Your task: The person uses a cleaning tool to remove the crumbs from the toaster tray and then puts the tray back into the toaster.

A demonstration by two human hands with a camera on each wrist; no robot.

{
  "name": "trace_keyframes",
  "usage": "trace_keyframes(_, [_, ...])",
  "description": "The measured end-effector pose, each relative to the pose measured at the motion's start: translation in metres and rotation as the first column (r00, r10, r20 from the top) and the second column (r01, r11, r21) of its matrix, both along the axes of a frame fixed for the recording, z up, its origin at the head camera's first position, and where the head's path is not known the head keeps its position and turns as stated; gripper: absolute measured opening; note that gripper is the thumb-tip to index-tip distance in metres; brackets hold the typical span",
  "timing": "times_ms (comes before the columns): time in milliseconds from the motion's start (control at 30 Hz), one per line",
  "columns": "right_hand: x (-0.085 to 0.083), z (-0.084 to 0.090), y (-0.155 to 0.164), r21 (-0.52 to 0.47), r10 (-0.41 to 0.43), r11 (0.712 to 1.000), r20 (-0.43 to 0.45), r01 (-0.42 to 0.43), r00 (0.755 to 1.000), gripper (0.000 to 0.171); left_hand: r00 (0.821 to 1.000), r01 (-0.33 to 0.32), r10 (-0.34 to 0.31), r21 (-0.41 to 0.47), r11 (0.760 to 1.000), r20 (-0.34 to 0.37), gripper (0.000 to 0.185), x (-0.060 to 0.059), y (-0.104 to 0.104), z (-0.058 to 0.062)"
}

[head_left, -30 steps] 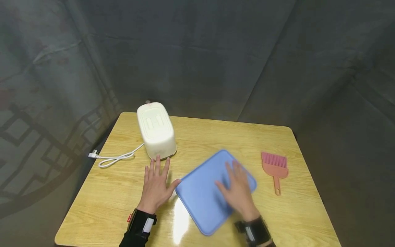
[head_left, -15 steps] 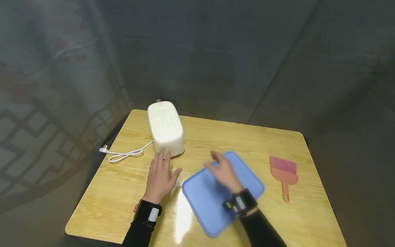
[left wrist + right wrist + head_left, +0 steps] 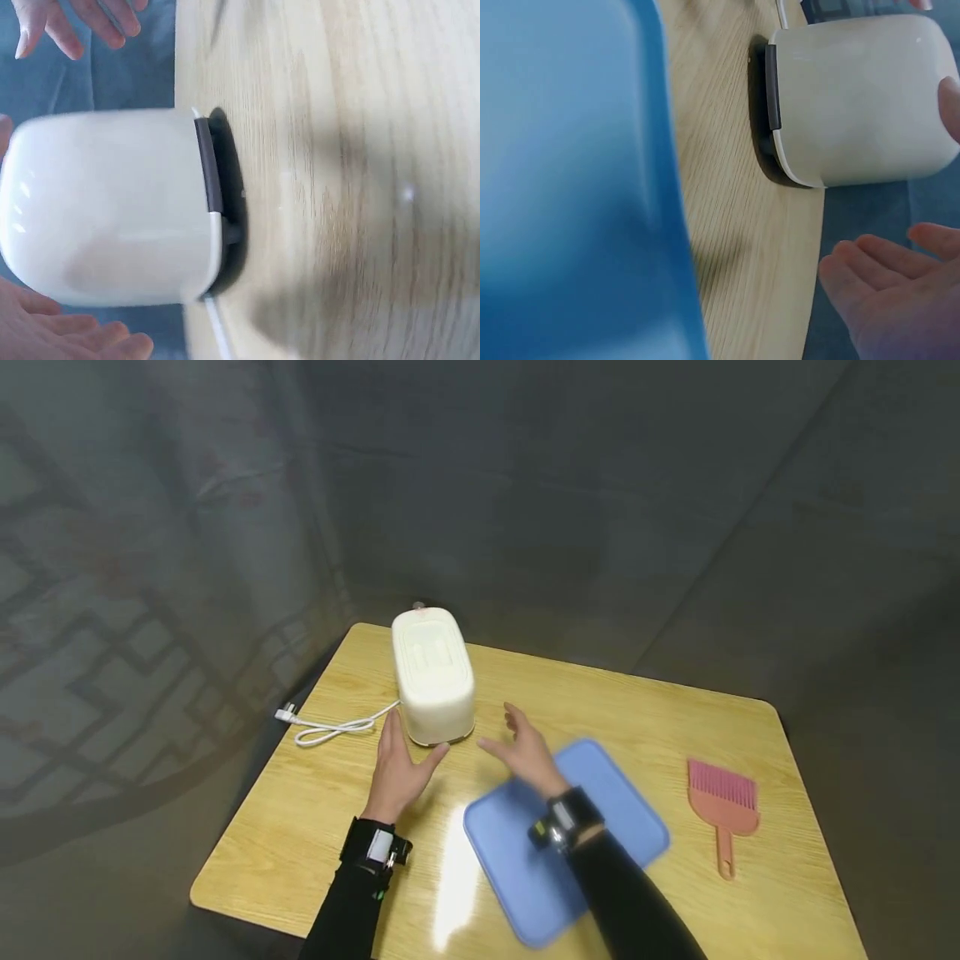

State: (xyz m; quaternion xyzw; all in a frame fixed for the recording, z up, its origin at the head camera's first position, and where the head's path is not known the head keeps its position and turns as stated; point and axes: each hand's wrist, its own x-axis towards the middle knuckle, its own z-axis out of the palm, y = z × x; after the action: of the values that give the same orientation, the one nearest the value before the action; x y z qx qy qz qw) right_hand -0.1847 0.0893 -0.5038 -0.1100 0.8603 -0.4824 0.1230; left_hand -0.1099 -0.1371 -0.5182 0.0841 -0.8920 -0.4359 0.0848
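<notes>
A cream-white toaster (image 3: 433, 672) with a rounded, covered top stands at the back left of the table. My left hand (image 3: 399, 774) is at its near left corner, fingers extended and thumb spread toward its front. On the other side my right hand (image 3: 529, 758) hovers past the corner of a blue tray (image 3: 615, 814), a short gap from the toaster's right side, fingers relaxed. Both wrist views show the toaster's smooth end with a dark strip (image 3: 209, 165) along its base, and neither hand grips anything.
A white power cord (image 3: 330, 731) with a plug lies looped left of the toaster, the plug at the table's left edge. At the right lies a pink brush set in a dustpan (image 3: 723, 810). Dark cloth (image 3: 562, 527) hangs behind the table.
My right hand has moved from over the blue tray up and left toward the toaster. My left hand has shifted to the toaster's left corner. The whole view has drifted right.
</notes>
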Motion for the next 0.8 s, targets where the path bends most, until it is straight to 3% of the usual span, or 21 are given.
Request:
trace_keyframes(133, [-0.014,-0.002,-0.006,-0.014,-0.002,1.0,0.031,0.002,1.0,0.1,1.0,-0.018,0.016,0.122,0.992,0.019,0.121,-0.018,-0.004,-0.008])
trace_keyframes(267, [-0.025,-0.007,-0.01,-0.007,0.024,1.0,0.044,-0.024,0.999,0.108,1.0,-0.01,0.005,0.22,0.975,0.025,0.128,-0.033,-0.003,-0.007])
trace_keyframes(533, [-0.034,-0.008,-0.02,-0.039,0.087,0.996,0.025,-0.086,0.996,0.124,0.995,0.016,0.016,0.319,0.948,-0.095,0.139,-0.059,0.013,-0.005])
trace_keyframes(667, [-0.033,-0.011,-0.021,-0.128,0.077,0.989,0.016,-0.075,0.997,0.128,0.988,0.022,0.033,0.344,0.939,-0.152,0.137,-0.068,0.026,-0.008])
trace_keyframes(800, [-0.032,-0.016,-0.023,-0.255,0.101,0.961,-0.037,-0.107,0.994,0.123,0.982,0.015,0.056,0.367,0.93,-0.182,0.132,-0.07,0.035,-0.009])
